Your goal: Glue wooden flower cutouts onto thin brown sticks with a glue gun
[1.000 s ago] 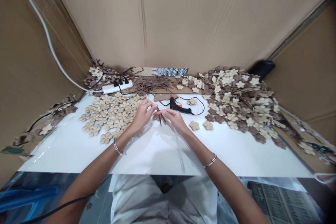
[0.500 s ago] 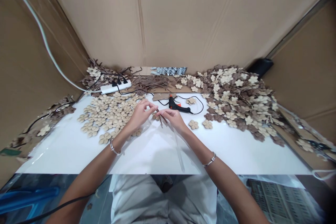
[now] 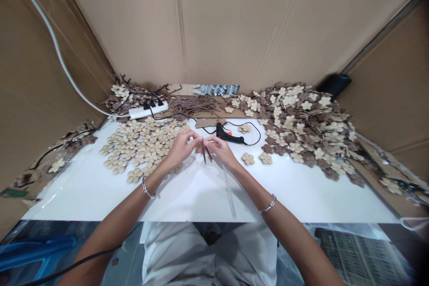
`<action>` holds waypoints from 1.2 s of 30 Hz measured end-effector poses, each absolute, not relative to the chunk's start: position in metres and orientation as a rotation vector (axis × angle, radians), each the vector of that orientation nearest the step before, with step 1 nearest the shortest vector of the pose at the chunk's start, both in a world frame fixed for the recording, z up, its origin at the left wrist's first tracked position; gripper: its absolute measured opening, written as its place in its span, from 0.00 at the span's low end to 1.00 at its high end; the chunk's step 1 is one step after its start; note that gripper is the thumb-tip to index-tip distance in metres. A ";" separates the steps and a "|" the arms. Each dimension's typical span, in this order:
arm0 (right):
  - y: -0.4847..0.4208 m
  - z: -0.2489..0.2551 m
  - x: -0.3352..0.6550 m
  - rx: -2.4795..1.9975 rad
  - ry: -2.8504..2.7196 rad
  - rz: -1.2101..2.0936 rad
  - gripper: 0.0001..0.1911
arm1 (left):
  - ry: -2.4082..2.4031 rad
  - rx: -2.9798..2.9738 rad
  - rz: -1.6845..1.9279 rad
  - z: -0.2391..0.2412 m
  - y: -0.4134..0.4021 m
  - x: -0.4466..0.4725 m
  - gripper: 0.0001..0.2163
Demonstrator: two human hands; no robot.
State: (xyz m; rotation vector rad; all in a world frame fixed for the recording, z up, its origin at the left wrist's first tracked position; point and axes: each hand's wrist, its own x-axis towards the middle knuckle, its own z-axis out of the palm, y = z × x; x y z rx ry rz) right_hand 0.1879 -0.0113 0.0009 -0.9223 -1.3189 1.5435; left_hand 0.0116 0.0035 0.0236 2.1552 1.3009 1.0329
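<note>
My left hand (image 3: 183,145) and my right hand (image 3: 220,148) meet over the middle of the white table, fingertips pinched close together. Between them is a thin brown strip (image 3: 208,154), its two ends hanging down in a narrow V. Whether it is one folded strip or two separate ones I cannot tell. Just left of my left hand spreads a layer of beige flower pieces (image 3: 140,143). Beyond my right hand lies a black glue gun (image 3: 231,136) with an orange trigger. Right of that hand are two loose beige flowers (image 3: 248,158).
A heap of brown and beige flowers (image 3: 301,125) covers the table's right side. At the back lie a bundle of brown strips (image 3: 194,105) and a white power strip (image 3: 148,110) with plugged-in cables. A clear glue stick (image 3: 229,192) rests near the front edge. Cardboard walls (image 3: 234,22) enclose the table.
The brown strip's hanging ends have turned to point more straight down and lie closer together. My fingertips have drawn nearer to each other; the rest has hardly shifted.
</note>
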 end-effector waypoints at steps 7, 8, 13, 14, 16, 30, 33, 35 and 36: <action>-0.009 -0.011 0.185 -0.895 -1.382 1.562 0.18 | 1.320 2.152 1.012 0.022 0.004 0.010 0.13; -0.008 -0.013 0.183 -0.894 -1.379 1.567 0.18 | 1.321 2.157 1.005 0.022 0.004 0.010 0.13; -0.008 -0.018 0.178 -0.897 -1.335 1.607 0.19 | 1.295 2.157 1.007 0.021 0.004 0.009 0.15; -0.008 -0.018 0.177 -0.890 -1.324 1.613 0.18 | 1.290 2.156 1.011 0.021 0.004 0.010 0.15; -0.008 -0.018 0.175 -0.885 -1.305 1.616 0.17 | 1.302 2.151 1.009 0.021 0.004 0.010 0.15; 0.011 -0.007 0.184 -1.232 -1.485 1.657 0.12 | 1.346 2.150 0.833 -0.016 0.025 -0.005 0.09; 0.016 -0.009 0.184 -1.260 -1.510 1.679 0.12 | 1.363 2.164 0.803 -0.022 0.026 -0.004 0.08; 0.020 -0.011 0.183 -1.267 -1.516 1.696 0.12 | 1.369 2.164 0.797 -0.025 0.026 -0.003 0.07; 0.021 -0.011 0.183 -1.267 -1.519 1.704 0.12 | 1.373 2.163 0.793 -0.026 0.027 -0.003 0.07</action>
